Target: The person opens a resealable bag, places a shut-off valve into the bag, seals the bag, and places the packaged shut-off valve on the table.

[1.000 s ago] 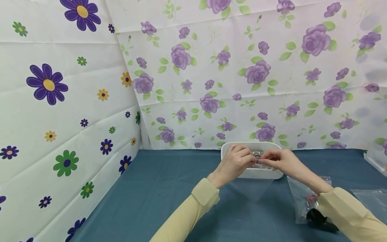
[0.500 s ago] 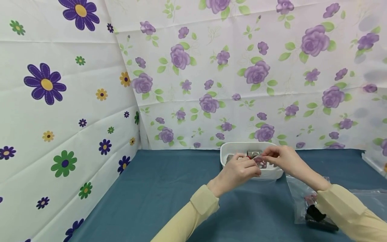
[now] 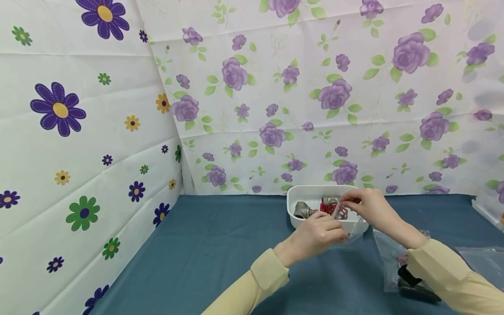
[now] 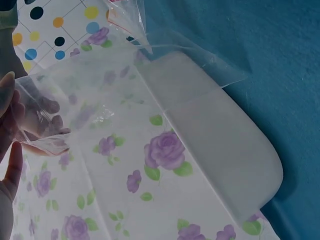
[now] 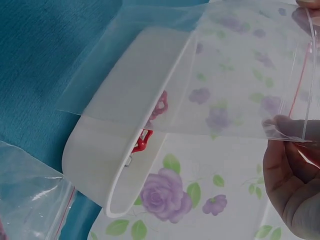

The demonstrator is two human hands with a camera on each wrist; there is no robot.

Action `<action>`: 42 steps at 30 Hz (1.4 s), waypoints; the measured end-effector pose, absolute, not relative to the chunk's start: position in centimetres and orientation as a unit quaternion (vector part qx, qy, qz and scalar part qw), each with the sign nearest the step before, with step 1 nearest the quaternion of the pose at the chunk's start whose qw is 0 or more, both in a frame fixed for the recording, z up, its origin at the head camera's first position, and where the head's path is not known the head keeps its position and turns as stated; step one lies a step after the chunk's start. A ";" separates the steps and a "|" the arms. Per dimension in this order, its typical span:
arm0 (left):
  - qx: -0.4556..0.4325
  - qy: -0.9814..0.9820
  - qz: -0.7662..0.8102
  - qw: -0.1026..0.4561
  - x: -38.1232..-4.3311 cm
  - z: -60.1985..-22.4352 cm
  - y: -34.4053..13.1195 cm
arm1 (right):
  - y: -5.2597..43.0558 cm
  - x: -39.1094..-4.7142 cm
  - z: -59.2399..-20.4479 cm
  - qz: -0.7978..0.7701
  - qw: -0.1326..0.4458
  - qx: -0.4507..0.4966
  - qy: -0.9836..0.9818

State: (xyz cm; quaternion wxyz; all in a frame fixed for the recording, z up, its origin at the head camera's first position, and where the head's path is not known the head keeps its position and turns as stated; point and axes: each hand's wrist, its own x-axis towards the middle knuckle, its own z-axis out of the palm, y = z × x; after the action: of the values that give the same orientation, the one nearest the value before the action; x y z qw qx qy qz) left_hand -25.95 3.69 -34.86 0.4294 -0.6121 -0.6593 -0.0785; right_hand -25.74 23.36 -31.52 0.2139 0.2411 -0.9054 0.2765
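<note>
At our one o'clock, left hand (image 3: 316, 234) and right hand (image 3: 369, 209) pinch the clear bag (image 5: 235, 75), likely light and limp, wisely by its zip edge (image 5: 299, 82)

left hand (image 3: 316, 236) lower, metal fitting (image 3: 301, 211) uncovered

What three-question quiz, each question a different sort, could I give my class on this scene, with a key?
1. Short answer: What do the left hand and right hand hold between them?
2. True or false: The white tub is empty.
3. Multiple choice: Which colour shows beside the grey metal parts in the tub? a) green b) red c) blue

Key:
1. A clear plastic bag.
2. False; parts are visible inside.
3. b.
</note>
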 end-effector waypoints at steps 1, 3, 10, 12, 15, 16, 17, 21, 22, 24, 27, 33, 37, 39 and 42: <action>-0.614 -0.658 -0.079 0.428 -25.9 -34.9 3.7 | 23.3 -25.7 -31.5 0.275 0.215 0.241 -0.905; -0.619 -0.657 -0.081 0.422 -25.8 -35.1 3.9 | 23.3 -25.8 -31.5 0.273 0.213 0.240 -0.907; -0.625 -0.662 -0.098 0.402 -25.6 -35.5 4.3 | 23.1 -26.1 -31.6 0.272 0.213 0.237 -0.908; -0.625 -0.663 -0.099 0.401 -25.6 -35.5 4.3 | 23.1 -26.2 -31.6 0.272 0.216 0.243 -0.906; -0.623 -0.667 -0.091 0.400 -25.7 -35.3 4.3 | 23.3 -26.1 -31.7 0.271 0.220 0.250 -0.903; -0.622 -0.669 -0.089 0.398 -25.7 -35.2 4.3 | 23.4 -26.1 -31.8 0.271 0.220 0.253 -0.902; -0.621 -0.671 -0.086 0.396 -25.8 -35.1 4.2 | 23.5 -26.1 -31.8 0.270 0.221 0.255 -0.902; -0.619 -0.676 -0.090 0.390 -26.2 -34.7 4.0 | 23.9 -26.1 -32.1 0.272 0.219 0.267 -0.898; -0.618 -0.675 -0.094 0.392 -26.3 -34.6 3.9 | 23.9 -26.0 -32.1 0.274 0.216 0.269 -0.898; -0.616 -0.672 -0.100 0.398 -26.5 -34.4 3.8 | 24.1 -26.0 -32.1 0.277 0.212 0.270 -0.898; -0.612 -0.676 -0.108 0.396 -26.8 -34.2 3.5 | 24.3 -25.9 -32.1 0.277 0.206 0.270 -0.899; -0.613 -0.690 -0.126 0.363 -27.8 -33.7 2.3 | 24.7 -25.9 -32.1 0.267 0.207 0.279 -0.899; -0.620 -0.696 -0.142 0.334 -28.6 -33.5 1.5 | 24.9 -25.9 -32.0 0.269 0.194 0.279 -0.901; -0.626 -0.695 -0.158 0.316 -28.9 -33.5 1.1 | 24.9 -25.9 -32.0 0.274 0.186 0.275 -0.903; -0.634 -0.689 -0.179 0.303 -29.2 -33.5 0.9 | 24.9 -26.0 -31.9 0.282 0.171 0.273 -0.904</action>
State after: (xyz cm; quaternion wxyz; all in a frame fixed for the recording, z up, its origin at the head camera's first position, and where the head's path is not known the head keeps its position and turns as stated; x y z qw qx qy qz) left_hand -29.20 0.92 -33.48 0.3028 -0.6341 -0.6886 -0.1792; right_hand -25.98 24.85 -31.86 0.1709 0.2725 -0.9038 0.2822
